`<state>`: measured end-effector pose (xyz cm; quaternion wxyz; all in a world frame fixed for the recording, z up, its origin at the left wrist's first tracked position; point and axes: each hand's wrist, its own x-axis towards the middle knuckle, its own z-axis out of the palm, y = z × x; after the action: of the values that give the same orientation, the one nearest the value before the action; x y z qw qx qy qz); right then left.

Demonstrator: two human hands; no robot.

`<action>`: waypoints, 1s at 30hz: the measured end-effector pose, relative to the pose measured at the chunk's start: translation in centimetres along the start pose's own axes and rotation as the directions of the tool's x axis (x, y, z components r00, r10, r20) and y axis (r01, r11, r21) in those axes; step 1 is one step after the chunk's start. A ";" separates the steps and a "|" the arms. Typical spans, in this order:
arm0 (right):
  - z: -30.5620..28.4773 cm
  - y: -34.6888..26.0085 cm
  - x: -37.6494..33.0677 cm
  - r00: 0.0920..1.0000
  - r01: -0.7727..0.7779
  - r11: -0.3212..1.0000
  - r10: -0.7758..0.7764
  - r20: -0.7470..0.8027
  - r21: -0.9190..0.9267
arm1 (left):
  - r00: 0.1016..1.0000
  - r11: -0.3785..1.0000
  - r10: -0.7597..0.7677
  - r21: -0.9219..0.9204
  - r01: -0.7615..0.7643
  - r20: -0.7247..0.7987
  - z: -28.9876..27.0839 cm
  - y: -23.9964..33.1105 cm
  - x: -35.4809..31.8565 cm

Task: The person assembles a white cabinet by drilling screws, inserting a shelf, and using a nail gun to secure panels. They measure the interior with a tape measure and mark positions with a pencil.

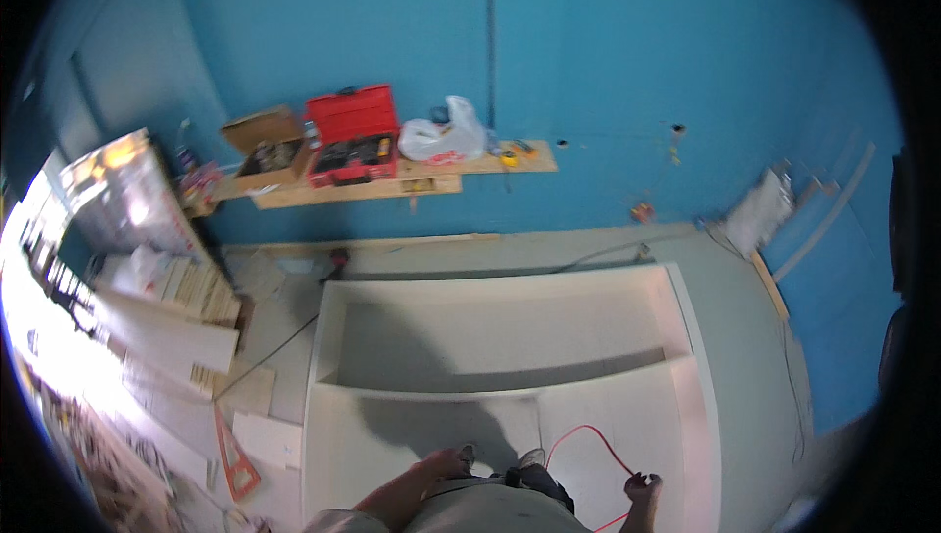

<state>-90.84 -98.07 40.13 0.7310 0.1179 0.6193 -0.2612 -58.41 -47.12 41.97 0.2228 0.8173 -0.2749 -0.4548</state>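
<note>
A thin red cord or hose (593, 428) loops up from beside my legs and runs to my right hand (642, 486). The fingers of that hand are closed around it, and a small pale bit shows at the grip, too small to name. Close to my waist is my left hand (449, 462); its fingers are dark and blurred, so their state is unclear. Below me a large white cabinet frame (691, 337) lies on the floor, with a divider (569, 378) across it. My feet are within its near compartment.
Against the blue wall, a plank shelf (363, 194) carries a cardboard box (265, 136), an open red toolbox (351, 106) and a white plastic bag (446, 136). Left of the frame lie an orange handsaw (238, 469) and stacked boards (186, 293). Cables trail along the floor.
</note>
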 end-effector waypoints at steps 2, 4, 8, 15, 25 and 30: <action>3.0 -1.5 5.5 0.960 0.154 0.931 -0.221 -0.174 -0.332 | 0.975 0.994 -0.111 -0.016 0.110 -0.194 -0.2 -1.6 -5.2; 4.1 -4.8 12.9 0.929 0.338 0.767 -0.366 0.061 -0.546 | 0.948 0.956 -0.087 0.243 0.166 -0.305 6.7 -13.2 -8.7; 4.7 -7.7 11.0 0.931 0.254 0.319 -0.338 0.141 -0.913 | 0.352 0.401 -0.913 -0.616 0.678 -0.207 14.4 -14.3 -18.7; 14.7 2.1 9.9 0.934 0.295 -0.335 -0.095 0.344 -0.895 | 0.401 0.325 -0.911 -0.771 0.548 -0.098 18.8 -5.6 -19.4; 36.1 36.8 2.0 0.375 0.743 -0.635 0.658 0.653 0.212 | 0.557 0.559 -0.741 -0.804 0.203 -0.374 -0.6 -10.6 -9.1; 38.7 42.4 -3.1 0.517 0.755 -0.656 0.590 0.621 -0.005 | 0.578 0.541 -0.657 -0.836 -0.085 -0.484 -7.3 -14.8 -5.8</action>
<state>-36.05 -81.08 44.66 0.3665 -0.8990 0.0596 0.2322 -51.01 -31.39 40.05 0.5638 0.7736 0.2342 -0.1696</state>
